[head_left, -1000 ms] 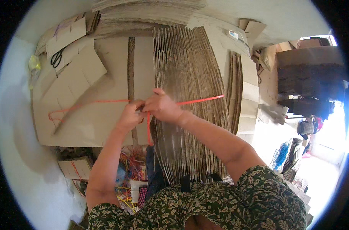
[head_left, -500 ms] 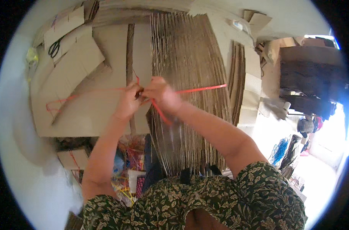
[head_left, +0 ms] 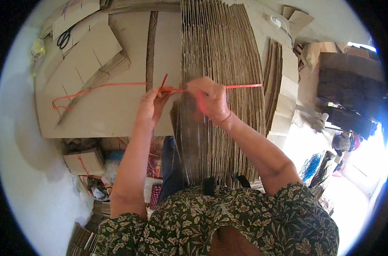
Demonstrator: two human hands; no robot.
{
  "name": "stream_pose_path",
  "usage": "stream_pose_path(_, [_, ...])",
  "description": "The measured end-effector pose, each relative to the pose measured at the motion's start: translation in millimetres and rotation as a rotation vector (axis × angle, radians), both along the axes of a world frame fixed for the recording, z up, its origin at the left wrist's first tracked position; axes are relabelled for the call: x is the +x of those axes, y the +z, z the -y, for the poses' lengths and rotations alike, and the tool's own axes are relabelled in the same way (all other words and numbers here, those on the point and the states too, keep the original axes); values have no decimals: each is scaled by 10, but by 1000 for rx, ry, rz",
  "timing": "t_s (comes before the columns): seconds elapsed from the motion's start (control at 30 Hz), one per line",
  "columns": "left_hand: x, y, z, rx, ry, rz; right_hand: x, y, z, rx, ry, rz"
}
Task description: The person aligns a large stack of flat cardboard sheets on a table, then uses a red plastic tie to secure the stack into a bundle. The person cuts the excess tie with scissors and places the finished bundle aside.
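Observation:
A thick stack of corrugated cardboard sheets (head_left: pixel 228 47) stands on edge in front of me, with a red plastic strap (head_left: pixel 244 85) running across it. At its left side my left hand (head_left: pixel 154 100) pinches the strap, and a short end sticks up past the fingers. My right hand (head_left: pixel 209 97), fingers curled and partly blurred, grips another part of the strap over the stack. A short stretch of strap is pulled straight between the two hands. Further left, a loose length of it trails over flat cardboard (head_left: pixel 130 115) and loops around near a cut corner.
Black-handled scissors (head_left: pixel 64 39) lie on cut cardboard pieces at the far left. A narrow cardboard strip (head_left: pixel 152 42) lies left of the stack. Folded cardboard (head_left: pixel 283 96) sits to its right. Beyond are a dark pile (head_left: pixel 349 85) and blue cord (head_left: pixel 312 166).
My hands have moved apart, the right one shifting right, and the strap between them is drawn out. The whole view has shifted slightly, with the stack now further up and right.

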State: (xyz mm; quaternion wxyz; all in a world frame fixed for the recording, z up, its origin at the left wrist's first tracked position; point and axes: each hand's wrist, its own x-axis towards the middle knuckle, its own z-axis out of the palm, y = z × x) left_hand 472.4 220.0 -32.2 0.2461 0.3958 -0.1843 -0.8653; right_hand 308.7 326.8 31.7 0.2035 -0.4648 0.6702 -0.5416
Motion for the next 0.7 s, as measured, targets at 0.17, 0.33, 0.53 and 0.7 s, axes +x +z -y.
stream_pose_path(0.17, [-393,194,-49,249,299,-140,157,197,224,154,-92,743])
stream_pose_path(0.33, [-772,48,159,218,240,290,163,244,210,150,-332,951])
stream_pose_path(0.53, [-790,-503,267,92,109,575,7,117,91,-2,-422,1079])
stream_pose_path(0.7, [-916,-917,366,-1063,-1158,1311,143,285,117,46,-480,1033])
